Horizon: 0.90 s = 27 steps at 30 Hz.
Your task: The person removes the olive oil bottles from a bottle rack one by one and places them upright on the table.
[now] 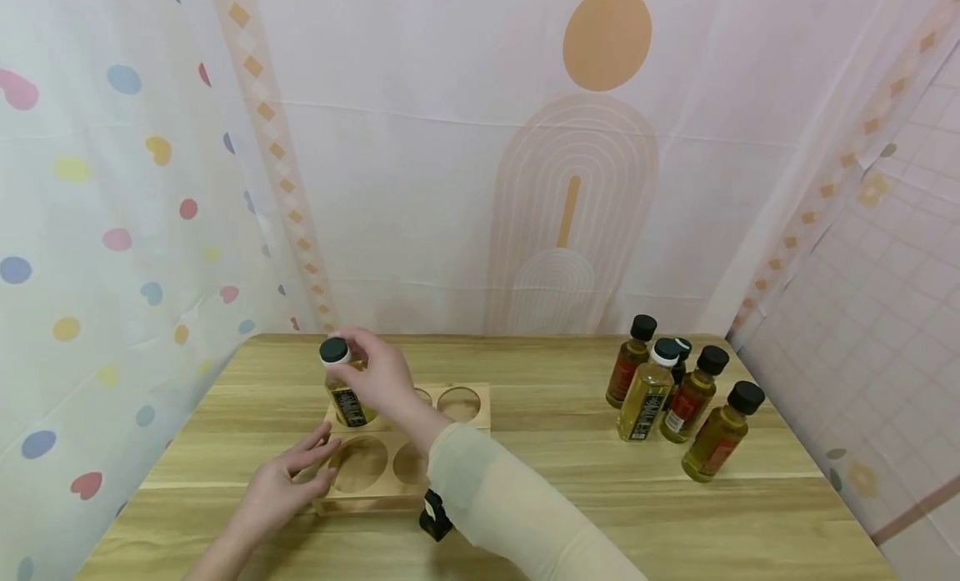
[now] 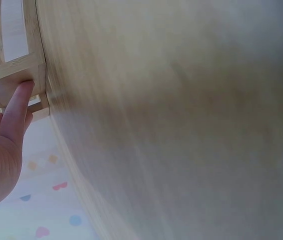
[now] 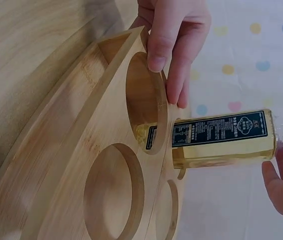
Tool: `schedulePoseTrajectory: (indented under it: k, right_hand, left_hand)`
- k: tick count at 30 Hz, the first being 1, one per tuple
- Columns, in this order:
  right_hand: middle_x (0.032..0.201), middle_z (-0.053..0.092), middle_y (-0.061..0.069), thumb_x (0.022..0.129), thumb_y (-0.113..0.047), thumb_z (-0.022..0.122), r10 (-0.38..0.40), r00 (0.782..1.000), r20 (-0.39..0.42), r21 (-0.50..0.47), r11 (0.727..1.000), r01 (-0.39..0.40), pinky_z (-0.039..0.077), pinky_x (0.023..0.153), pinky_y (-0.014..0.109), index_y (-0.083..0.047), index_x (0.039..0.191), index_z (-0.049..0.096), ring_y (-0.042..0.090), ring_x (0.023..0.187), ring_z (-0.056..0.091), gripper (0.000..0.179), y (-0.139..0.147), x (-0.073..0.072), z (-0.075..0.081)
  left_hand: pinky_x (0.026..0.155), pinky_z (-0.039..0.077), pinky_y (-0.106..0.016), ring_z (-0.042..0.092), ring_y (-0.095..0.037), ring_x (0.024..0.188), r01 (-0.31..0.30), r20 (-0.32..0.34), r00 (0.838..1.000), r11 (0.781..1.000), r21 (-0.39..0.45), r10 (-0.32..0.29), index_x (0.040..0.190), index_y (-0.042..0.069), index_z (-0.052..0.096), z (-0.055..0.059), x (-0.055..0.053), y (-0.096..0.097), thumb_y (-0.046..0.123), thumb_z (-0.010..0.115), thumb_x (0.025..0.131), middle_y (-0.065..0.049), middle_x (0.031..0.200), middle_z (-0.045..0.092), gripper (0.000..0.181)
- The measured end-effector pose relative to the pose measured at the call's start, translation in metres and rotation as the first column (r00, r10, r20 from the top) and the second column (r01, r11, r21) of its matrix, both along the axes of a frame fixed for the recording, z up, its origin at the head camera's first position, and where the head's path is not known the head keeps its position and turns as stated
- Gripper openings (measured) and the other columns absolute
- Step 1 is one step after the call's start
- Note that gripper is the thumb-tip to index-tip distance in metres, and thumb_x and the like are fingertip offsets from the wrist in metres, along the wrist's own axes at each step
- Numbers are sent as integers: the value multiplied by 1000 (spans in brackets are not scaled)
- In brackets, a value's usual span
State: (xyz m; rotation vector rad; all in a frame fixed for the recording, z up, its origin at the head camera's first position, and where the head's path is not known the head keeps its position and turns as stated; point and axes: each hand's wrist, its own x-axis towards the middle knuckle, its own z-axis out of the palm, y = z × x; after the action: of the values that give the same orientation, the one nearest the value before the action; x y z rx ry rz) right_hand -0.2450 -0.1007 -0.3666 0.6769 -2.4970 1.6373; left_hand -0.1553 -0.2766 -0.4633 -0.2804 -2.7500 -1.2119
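My right hand (image 1: 384,379) holds a clear square oil bottle (image 1: 348,404) near its white neck, below the dark green cap. This bottle stands tilted in the back left hole of a two-tier wooden bottle rack (image 3: 66,155), and its lower end shows through the rack in the right wrist view. My left hand (image 1: 279,483) rests at the rack's left end. Its thumb and fingers lie nearly straight against the wood, one fingertip pressing the side panel in the left wrist view. The front left hole beside it holds nothing.
Several oil bottles stand grouped at the table's right: a clear one with a green cap (image 1: 645,398) and darker ones with black caps, the nearest (image 1: 717,435) slightly apart. A black device (image 1: 435,517) sits by the right wrist. Patterned curtains (image 1: 420,189) hang behind the wooden table (image 1: 570,498).
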Motion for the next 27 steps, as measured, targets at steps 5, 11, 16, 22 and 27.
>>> schedulePoseTrajectory:
  k: [5,11,16,22,27]
  right_hand:
    - [115,70,-9,90,-21,76,2,1000,7,-28,1000,-2,50,89,23,-25,125,65,8,106,64,37,2,2,2]
    - [114,69,-10,91,-20,74,36,999,-6,-108,993,-36,50,93,27,-24,127,64,3,108,61,38,6,4,10]
    - [112,69,-10,89,-17,76,44,999,4,-172,984,-42,50,92,26,-23,127,65,2,104,61,40,10,5,20]
    - [107,71,-6,88,-12,76,64,998,-15,-221,973,-66,50,85,18,-19,126,65,1,95,62,40,18,6,29]
    - [110,72,0,88,-9,75,79,996,-48,-232,969,-88,50,84,17,-15,126,64,1,94,62,40,27,7,33]
  left_hand:
    - [97,46,-48,44,-36,132,0,-7,1000,1000,-4,0,126,4,68,0,0,0,18,76,89,-12,148,47,41]
    - [98,44,-52,44,-38,131,2,-15,1000,1000,3,-2,126,2,67,-1,0,0,17,76,89,-14,147,47,41]
    - [97,45,-31,45,-37,129,-13,-50,999,1000,-26,12,124,4,69,-2,-1,0,17,77,88,-12,146,50,39]
    - [99,44,-40,46,-36,130,-17,-41,999,999,-39,15,125,4,69,-3,-1,-1,18,77,87,-11,146,49,41]
    - [100,42,-47,45,-37,131,-11,-29,1000,999,-30,10,125,3,68,-2,-1,0,17,77,87,-12,147,47,42]
